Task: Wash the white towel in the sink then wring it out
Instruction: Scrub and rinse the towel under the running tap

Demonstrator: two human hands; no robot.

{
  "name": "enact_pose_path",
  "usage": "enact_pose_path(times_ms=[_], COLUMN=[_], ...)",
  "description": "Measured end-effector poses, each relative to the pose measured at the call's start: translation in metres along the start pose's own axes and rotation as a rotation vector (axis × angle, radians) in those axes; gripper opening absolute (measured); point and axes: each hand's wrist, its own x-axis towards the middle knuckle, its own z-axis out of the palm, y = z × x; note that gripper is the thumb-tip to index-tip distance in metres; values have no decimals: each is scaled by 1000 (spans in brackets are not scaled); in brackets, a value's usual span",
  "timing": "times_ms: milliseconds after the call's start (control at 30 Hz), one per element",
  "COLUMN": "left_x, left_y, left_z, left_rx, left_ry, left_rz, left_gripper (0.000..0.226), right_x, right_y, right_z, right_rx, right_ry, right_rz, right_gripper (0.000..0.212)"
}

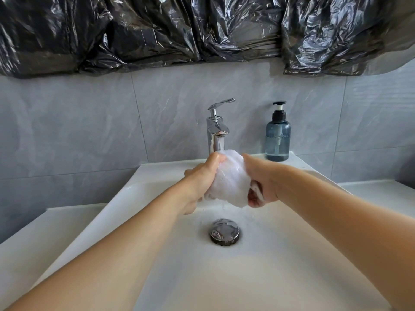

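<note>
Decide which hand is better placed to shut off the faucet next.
Probably left: the left hand grips the towel nearest the faucet; the right hand sits toward the soap bottle.

Blue soap dispenser (278, 136) on the ledge, black plastic sheeting (202, 30) above grey tiles (89, 131).

Both hands, left (202, 176) and right (262, 182), reach forward, fingers curled.

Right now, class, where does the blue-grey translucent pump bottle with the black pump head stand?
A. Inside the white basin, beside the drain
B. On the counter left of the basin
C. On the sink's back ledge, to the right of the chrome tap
C: the pump bottle stands upright on the white sink's back ledge, right of the chrome tap.
</note>
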Motion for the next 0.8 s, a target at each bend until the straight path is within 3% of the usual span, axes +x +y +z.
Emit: enact_pose_path(times_ms=[133,267,433,533,667,800], left_x=[3,1,3,1,1,-6], left_y=[-6,-5,-2,1,3,10], left_z=[7,8,1,-3,-6,-4], left_rx=[-35,-7,-40,-53,-87,-56], left_ry=[-104,-33,77,65,54,7], left_rz=[-83,-80,-101,-115,-108,-86], left_gripper=[57,60,65,62,76,56], right_x=[0,-11,-12,-12,-11,-10], right_y=[5,0,4,6,5,4], right_z=[2,0,11,17,13,7], right_rx=[-33,138,112,112,148,221], right_ry=[-63,-90,-140,-91,-51,-16], right_rz=[-14,-20,-171,-221,-205,-156], right_gripper=[44,58,50,42,37,29])
